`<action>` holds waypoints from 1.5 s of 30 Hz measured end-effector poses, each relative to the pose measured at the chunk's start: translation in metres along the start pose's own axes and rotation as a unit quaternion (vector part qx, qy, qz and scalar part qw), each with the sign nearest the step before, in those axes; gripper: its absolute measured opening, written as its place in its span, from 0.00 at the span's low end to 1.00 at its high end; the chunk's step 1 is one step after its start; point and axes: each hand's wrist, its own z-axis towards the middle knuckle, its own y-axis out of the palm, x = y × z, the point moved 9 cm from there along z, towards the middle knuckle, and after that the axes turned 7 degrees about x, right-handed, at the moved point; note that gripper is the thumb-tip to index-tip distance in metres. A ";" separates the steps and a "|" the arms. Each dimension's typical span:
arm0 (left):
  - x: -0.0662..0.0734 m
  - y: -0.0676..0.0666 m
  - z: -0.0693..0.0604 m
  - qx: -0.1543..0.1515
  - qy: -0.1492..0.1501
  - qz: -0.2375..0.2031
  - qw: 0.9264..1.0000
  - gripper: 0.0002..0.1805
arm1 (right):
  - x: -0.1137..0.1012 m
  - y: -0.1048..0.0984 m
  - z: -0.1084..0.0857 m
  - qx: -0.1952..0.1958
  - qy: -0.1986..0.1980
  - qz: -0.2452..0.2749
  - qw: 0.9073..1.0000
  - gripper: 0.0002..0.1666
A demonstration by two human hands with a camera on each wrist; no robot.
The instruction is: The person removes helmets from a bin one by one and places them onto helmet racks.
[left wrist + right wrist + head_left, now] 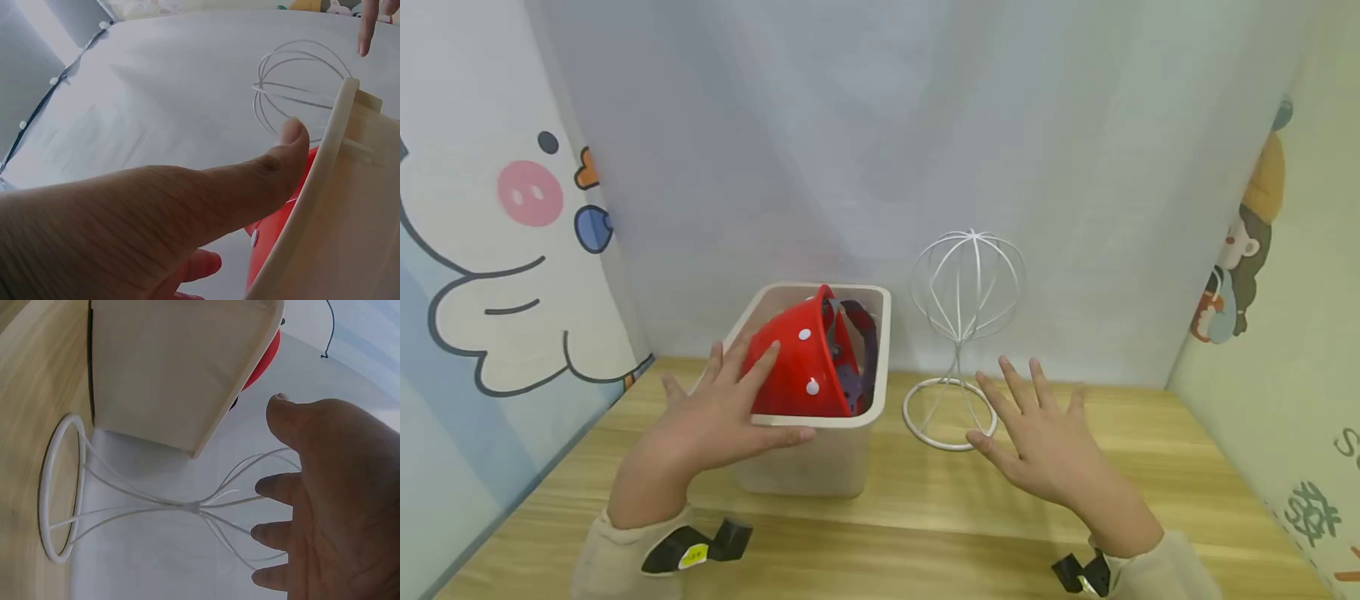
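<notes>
A red helmet with white dots sits tilted inside a white plastic bin; grey and dark purple straps show in its opening. My left hand spreads its fingers over the bin's near left side, with the thumb along the front rim. Whether it touches the helmet or the rim I cannot tell. To the right of the bin stands a white wire display stand, with a round cage on top and a ring base. My right hand, fingers spread, hovers in front of the stand and to its right, holding nothing.
Bin and stand are on a wood-grain tabletop. A pale curtain hangs behind them. Cartoon-printed panels flank the table on both sides. Black wrist cameras are strapped below both hands.
</notes>
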 end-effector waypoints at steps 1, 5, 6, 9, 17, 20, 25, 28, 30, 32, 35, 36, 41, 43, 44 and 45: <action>-0.002 0.000 0.000 0.001 -0.002 -0.005 1.000 0.67 | -0.004 -0.001 0.001 0.007 -0.004 0.015 1.000 0.45; -0.013 0.000 -0.001 0.003 -0.018 -0.032 0.999 0.69 | -0.029 -0.015 0.013 0.060 -0.026 0.137 0.988 0.43; -0.017 0.001 -0.001 0.003 -0.023 -0.035 0.999 0.70 | -0.037 -0.020 0.018 0.071 -0.031 0.170 0.982 0.43; -0.031 0.002 -0.001 -0.007 -0.044 -0.044 0.998 0.72 | -0.063 -0.028 0.037 0.083 -0.040 0.255 0.963 0.43; -0.049 0.015 0.004 -0.051 -0.054 -0.152 0.986 0.74 | -0.126 -0.024 0.094 0.062 -0.021 0.388 0.919 0.48; -0.052 0.021 0.008 -0.049 -0.047 -0.200 0.977 0.71 | -0.141 -0.008 0.111 0.048 0.004 0.390 0.920 0.55; -0.051 0.021 0.008 -0.040 -0.041 -0.235 0.970 0.65 | -0.153 0.013 0.130 0.040 0.050 0.338 0.939 0.63; -0.055 0.018 0.005 -0.040 -0.053 -0.221 0.973 0.67 | -0.160 0.017 0.141 0.030 0.063 0.325 0.943 0.66; -0.059 0.015 0.003 -0.042 -0.065 -0.215 0.973 0.67 | -0.167 0.019 0.147 0.013 0.061 0.320 0.945 0.67; -0.058 0.015 0.003 -0.047 -0.073 -0.211 0.974 0.68 | -0.167 0.021 0.148 -0.006 0.059 0.317 0.947 0.68; -0.056 0.014 0.004 -0.052 -0.080 -0.209 0.973 0.68 | -0.170 0.023 0.148 -0.035 0.046 0.310 0.949 0.66; -0.055 0.014 0.004 -0.053 -0.080 -0.210 0.973 0.68 | -0.171 0.023 0.147 -0.040 0.041 0.310 0.949 0.65; -0.056 0.015 0.004 -0.051 -0.079 -0.212 0.973 0.67 | -0.175 0.027 0.146 -0.061 0.033 0.319 0.945 0.57; -0.058 0.016 0.002 -0.053 -0.085 -0.211 0.972 0.68 | -0.177 0.029 0.146 -0.061 0.033 0.324 0.943 0.55; -0.059 0.017 0.001 -0.055 -0.089 -0.211 0.972 0.68 | -0.177 0.029 0.146 -0.061 0.032 0.326 0.943 0.54; -0.060 0.018 0.001 -0.056 -0.093 -0.212 0.971 0.68 | -0.178 0.030 0.145 -0.062 0.031 0.329 0.942 0.53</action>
